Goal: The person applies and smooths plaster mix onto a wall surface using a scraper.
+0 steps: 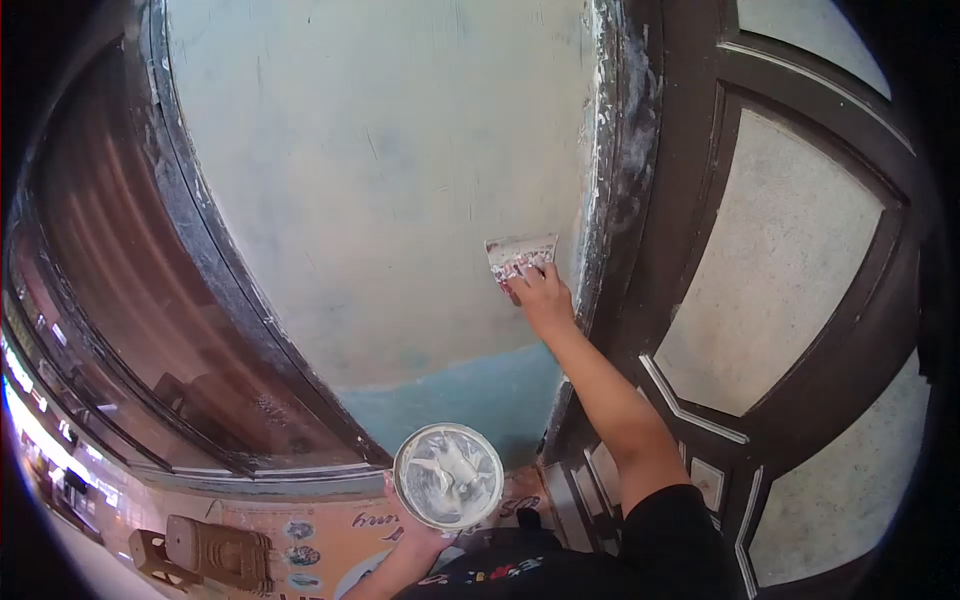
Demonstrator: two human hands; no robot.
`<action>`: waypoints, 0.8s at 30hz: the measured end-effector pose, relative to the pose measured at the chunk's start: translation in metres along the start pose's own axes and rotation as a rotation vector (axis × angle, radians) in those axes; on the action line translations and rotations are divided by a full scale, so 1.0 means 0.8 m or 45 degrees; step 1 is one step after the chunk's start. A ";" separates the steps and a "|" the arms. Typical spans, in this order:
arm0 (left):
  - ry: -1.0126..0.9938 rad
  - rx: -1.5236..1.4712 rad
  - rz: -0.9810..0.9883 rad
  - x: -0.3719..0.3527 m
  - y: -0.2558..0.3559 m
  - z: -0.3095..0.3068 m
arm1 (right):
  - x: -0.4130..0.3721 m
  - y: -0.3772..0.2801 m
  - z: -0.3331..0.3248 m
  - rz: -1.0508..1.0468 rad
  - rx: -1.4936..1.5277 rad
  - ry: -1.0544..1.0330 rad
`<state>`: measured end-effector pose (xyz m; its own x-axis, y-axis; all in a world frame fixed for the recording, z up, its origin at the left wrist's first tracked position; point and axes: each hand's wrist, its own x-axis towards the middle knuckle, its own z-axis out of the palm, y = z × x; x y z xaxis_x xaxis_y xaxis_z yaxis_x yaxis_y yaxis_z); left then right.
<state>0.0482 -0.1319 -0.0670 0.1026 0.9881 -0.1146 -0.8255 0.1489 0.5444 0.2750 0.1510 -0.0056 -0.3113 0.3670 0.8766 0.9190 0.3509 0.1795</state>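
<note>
My right hand (543,298) grips a wide putty knife (521,256) by its red handle. The blade lies against the wall (400,200), close to the dark door frame on the right. Pale filler coats most of this wall, and a blue painted strip (450,395) shows at its foot. Low in front of my body, my left hand (420,543) is wrapped round the side of a round tub (448,477). White paste with smeared, uneven marks lies inside the tub. The tub hides part of the left fingers.
A dark wooden door (690,200) with pale panels stands at the right. On the left is a dark-framed glass window (180,290). A brown plastic stool (215,550) and an orange printed banner (310,525) are at the lower left.
</note>
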 end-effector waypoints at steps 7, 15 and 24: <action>0.011 0.171 0.089 -0.022 0.001 0.001 | -0.033 -0.016 0.013 0.055 0.058 0.015; 0.094 -0.135 -0.037 -0.018 -0.005 -0.027 | -0.156 -0.040 0.065 0.036 0.142 -0.013; 0.091 -0.148 0.035 -0.016 0.000 -0.048 | -0.281 -0.068 0.056 0.228 0.335 -0.519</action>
<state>0.0261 -0.1463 -0.0973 0.0427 0.9859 -0.1618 -0.8867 0.1120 0.4485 0.2842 0.0878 -0.2320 -0.2718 0.7288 0.6285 0.8911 0.4372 -0.1216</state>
